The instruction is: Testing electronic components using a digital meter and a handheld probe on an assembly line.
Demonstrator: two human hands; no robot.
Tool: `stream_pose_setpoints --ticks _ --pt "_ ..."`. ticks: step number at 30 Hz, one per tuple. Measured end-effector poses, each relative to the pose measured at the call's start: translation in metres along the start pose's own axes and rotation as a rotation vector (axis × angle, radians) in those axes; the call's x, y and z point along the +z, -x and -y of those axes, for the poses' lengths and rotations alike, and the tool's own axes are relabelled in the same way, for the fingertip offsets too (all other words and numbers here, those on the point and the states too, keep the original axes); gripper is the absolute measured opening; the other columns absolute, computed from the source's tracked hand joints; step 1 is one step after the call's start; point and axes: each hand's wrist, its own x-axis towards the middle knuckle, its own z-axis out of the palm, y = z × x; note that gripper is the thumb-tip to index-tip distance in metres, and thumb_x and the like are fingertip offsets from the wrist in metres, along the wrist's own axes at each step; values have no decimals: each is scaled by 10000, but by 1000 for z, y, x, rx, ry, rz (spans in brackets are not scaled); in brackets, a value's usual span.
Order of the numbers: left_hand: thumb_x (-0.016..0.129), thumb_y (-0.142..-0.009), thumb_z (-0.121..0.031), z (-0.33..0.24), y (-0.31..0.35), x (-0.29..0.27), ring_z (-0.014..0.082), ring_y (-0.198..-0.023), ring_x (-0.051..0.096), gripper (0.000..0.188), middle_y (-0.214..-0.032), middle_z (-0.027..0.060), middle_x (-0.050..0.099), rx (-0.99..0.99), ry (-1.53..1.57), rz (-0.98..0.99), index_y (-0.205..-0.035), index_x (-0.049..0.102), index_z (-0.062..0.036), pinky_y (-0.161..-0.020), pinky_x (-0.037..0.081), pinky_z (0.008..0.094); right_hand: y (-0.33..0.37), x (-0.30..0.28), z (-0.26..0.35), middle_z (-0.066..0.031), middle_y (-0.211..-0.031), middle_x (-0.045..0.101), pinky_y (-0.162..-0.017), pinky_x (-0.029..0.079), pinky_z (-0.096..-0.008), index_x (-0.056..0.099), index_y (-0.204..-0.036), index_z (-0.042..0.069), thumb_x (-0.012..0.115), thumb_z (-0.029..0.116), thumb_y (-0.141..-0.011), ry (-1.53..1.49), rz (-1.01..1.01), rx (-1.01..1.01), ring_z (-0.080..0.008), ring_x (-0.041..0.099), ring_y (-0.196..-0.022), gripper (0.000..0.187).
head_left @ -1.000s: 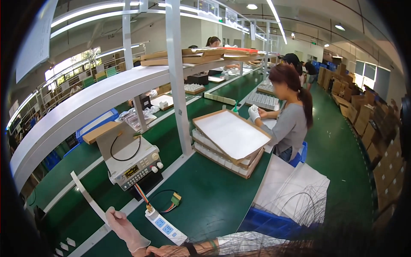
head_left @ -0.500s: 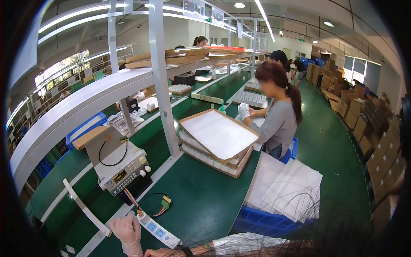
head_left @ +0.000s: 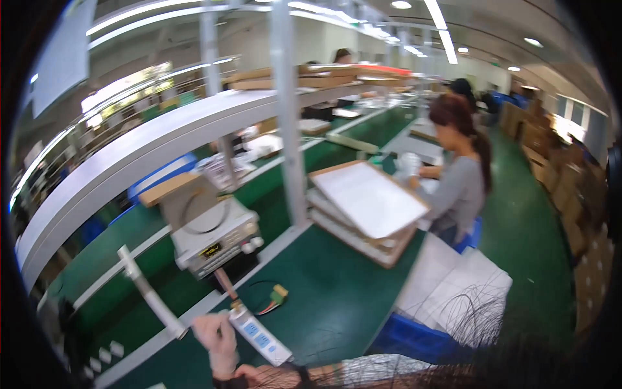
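Note:
My left hand, in a thin pale glove, is raised at the lower left with its fingers curled into a fist; nothing shows in it. A dark cuff circles the wrist below. Against that wrist lies my bare right hand, its fingers blurred and partly cut off, so their grip cannot be made out. Just right of the glove, a white power strip with blue sockets lies on the green bench. Beyond it, a grey bench instrument with a lit display and knobs has a cable running down toward the strip.
A green connector with wires lies on the bench. Stacked trays stand further back, beside a shelf post. White sheets fill a blue crate at right. A co-worker sits beyond.
My view has swung left, so the whole scene sits further right, and it is blurred. Both hands remain together beside the power strip, the left still in a fist.

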Motion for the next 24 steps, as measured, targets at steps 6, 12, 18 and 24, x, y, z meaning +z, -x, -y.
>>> stream_pose_setpoints --ticks 6,12,18,24 --pt "523 -968 -154 0 14 4 51 -669 463 175 -763 -32 550 -1003 881 -110 -932 652 -41 -600 370 206 11 -1 89 -54 -994 590 -836 481 -213 339 -1382 53 594 71 -943 126 191 300 -111 590 -943 508" --pt "534 -983 -228 -8 15 1 65 -670 482 239 -738 -7 561 -1032 877 -29 -986 658 -23 -615 377 218 23 -63 79 -34 -882 612 -751 511 -244 531 -1231 29 629 60 -906 -244 -42 87 -117 618 -820 340" --pt "548 -974 -238 29 19 -17 67 -714 494 247 -801 -1 580 -1121 1056 63 -1015 650 -17 -649 395 208 6 -147 32 -16 -751 588 -583 466 -219 578 -1048 30 608 144 -932 -185 -307 -9 -101 562 -641 166" --pt "588 -912 -236 132 10 -108 192 -910 608 231 -972 49 634 -792 9 608 -1073 637 -78 -802 493 321 -5 -176 -52 -25 -735 586 -525 454 -236 591 -990 27 594 176 -945 -105 -187 76 -109 542 -593 156"
